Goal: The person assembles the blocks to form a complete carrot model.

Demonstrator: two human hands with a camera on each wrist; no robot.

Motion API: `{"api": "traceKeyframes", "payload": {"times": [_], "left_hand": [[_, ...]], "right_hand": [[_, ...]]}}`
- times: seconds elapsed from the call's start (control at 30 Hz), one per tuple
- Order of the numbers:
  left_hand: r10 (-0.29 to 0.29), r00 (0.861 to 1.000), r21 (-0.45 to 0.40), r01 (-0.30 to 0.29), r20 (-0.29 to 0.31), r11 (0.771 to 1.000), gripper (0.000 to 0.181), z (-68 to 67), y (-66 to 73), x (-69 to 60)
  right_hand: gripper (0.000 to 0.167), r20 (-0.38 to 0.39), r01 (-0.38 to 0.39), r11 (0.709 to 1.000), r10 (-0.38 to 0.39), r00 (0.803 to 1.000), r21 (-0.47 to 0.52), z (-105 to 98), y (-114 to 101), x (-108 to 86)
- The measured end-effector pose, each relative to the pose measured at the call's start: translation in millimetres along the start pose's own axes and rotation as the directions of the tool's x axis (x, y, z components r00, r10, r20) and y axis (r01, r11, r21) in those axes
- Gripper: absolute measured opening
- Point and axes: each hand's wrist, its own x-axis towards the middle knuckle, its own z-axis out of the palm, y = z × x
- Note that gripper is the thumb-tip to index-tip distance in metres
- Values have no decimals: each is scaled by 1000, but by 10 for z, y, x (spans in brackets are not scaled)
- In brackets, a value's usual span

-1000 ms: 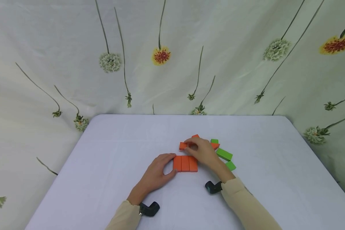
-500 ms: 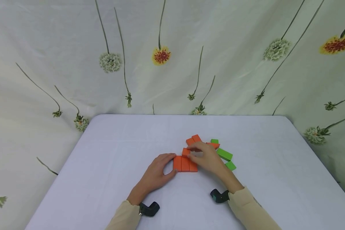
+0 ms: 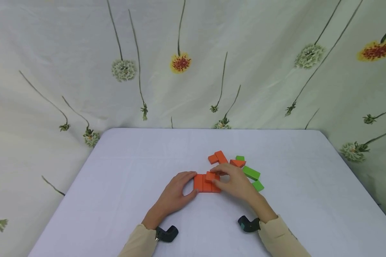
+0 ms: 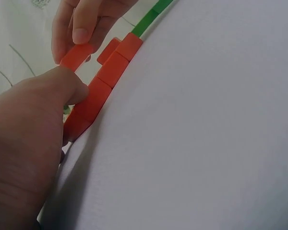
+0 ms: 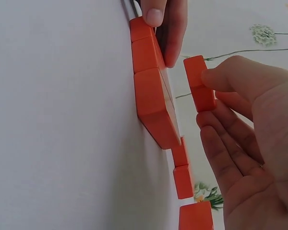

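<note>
Three orange wooden blocks (image 3: 198, 183) lie side by side on the white table, forming a flat row. My left hand (image 3: 175, 191) holds the row's left end, thumb at the near corner and fingers at the far one. In the right wrist view, the thumb and fingers of my right hand (image 5: 252, 115) pinch a smaller orange block (image 5: 199, 79). That block is raised above the row, over its middle and right part in the head view. The left wrist view shows it apart from the row, though the left thumb partly covers the blocks there.
Behind the row lie two loose orange blocks (image 3: 213, 159) and an orange triangular block (image 3: 238, 163). Several green blocks (image 3: 251, 173) rest to the right, beyond the right hand. A flower-printed cloth (image 3: 257, 64) hangs behind the table (image 3: 132, 157).
My right hand has brought the small orange block from behind the row towards me and slightly right, over the row. The loose blocks behind are more exposed. My left hand has stayed put.
</note>
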Motion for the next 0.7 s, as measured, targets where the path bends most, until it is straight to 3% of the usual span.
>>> {"api": "traceKeyframes", "payload": {"times": [0.37,0.7], "left_hand": [[10,1000,6,-10,-4,1000,55,2,-3,4],[2,1000,14,-2,6,1000,54,-5,10,4]], "right_hand": [[35,133,18,1000,-19,991,5,-42,-87,-35],[34,196,68,997,-62,979,-22,-34,-101,-30]]}}
